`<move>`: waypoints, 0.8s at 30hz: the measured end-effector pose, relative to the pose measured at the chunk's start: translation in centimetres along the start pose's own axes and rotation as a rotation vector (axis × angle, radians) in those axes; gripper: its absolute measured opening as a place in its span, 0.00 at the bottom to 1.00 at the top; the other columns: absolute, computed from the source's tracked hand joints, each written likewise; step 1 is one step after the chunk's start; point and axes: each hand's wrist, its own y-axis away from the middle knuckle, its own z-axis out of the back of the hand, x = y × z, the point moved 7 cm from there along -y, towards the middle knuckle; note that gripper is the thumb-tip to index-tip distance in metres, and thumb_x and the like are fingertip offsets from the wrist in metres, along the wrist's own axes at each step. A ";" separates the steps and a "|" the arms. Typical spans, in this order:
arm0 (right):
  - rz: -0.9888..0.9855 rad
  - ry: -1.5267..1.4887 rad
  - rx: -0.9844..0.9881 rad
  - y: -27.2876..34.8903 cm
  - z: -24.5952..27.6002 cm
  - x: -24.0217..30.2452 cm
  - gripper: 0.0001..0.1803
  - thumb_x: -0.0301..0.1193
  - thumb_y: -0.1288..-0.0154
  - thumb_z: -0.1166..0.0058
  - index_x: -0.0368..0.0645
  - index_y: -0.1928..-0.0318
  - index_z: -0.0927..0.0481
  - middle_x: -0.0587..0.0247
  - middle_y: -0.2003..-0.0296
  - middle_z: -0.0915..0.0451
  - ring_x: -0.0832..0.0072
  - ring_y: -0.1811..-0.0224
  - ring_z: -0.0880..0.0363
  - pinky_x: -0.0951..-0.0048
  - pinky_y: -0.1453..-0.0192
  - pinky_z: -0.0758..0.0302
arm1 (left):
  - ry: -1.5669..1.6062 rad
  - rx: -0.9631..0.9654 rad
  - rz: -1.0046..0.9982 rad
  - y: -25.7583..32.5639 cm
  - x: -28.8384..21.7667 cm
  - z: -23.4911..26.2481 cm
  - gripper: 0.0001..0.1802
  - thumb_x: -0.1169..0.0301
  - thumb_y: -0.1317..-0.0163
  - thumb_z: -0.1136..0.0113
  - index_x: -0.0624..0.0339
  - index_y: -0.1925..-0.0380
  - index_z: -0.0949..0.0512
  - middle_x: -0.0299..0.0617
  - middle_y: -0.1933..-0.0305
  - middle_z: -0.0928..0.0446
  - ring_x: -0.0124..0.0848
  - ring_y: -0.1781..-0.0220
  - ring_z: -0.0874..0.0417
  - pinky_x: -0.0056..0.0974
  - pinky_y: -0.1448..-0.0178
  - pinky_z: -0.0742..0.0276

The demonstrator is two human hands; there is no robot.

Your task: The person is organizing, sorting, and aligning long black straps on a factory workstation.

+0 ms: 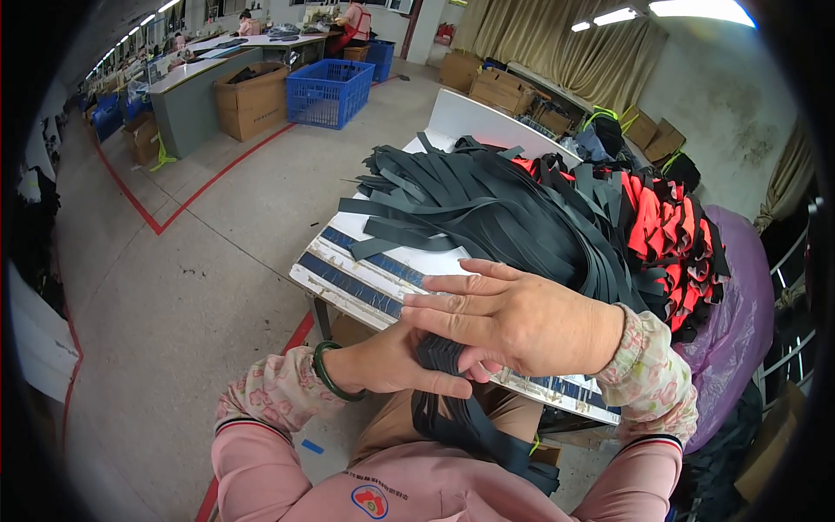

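Note:
Below the table's front edge, my left hand (383, 358) is closed round a folded bundle of black fabric straps (441, 352). The bundle's loose ends hang over my lap. My right hand (531, 320) reaches across from the right, its fingers stretched out flat over my left hand's fingers and the top of the bundle. Pink fingertips press at the bundle's right side; which hand they belong to is hard to tell. A large heap of dark grey straps (496, 204) lies on the white table (348, 283) just beyond my hands.
Red and black fabric pieces (670, 235) are piled at the table's right, beside a purple plastic bag (739, 322). A blue crate (330, 91) and a cardboard box (252, 100) stand on the floor at the far left. Other people work at tables behind them.

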 end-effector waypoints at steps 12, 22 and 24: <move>-0.004 0.106 0.045 0.4 -0.2 0.3 0.38 0.42 0.39 0.39 0.44 0.31 0.34 0.62 0.30 0.34 0.59 0.24 0.42 0.43 0.24 0.45 | -0.051 -0.020 0.061 -0.2 0.7 0.2 0.17 0.73 0.43 0.27 0.63 0.55 0.20 0.38 0.56 0.17 0.28 0.51 0.18 0.34 0.45 0.21; 0.047 0.065 -0.019 0.1 1.8 -0.2 0.26 0.38 0.45 0.36 0.39 0.47 0.23 0.59 0.45 0.23 0.60 0.30 0.35 0.44 0.23 0.47 | 0.085 -0.067 -0.032 -0.8 1.4 -1.3 0.16 0.77 0.39 0.32 0.59 0.55 0.27 0.40 0.54 0.22 0.29 0.50 0.20 0.36 0.42 0.24; 0.012 0.102 -0.040 0.0 2.1 -0.2 0.26 0.35 0.46 0.36 0.38 0.47 0.23 0.59 0.46 0.22 0.62 0.31 0.34 0.43 0.23 0.47 | 0.097 -0.252 -0.265 -0.6 1.1 -1.2 0.15 0.77 0.39 0.32 0.59 0.56 0.27 0.40 0.55 0.22 0.29 0.51 0.20 0.35 0.43 0.25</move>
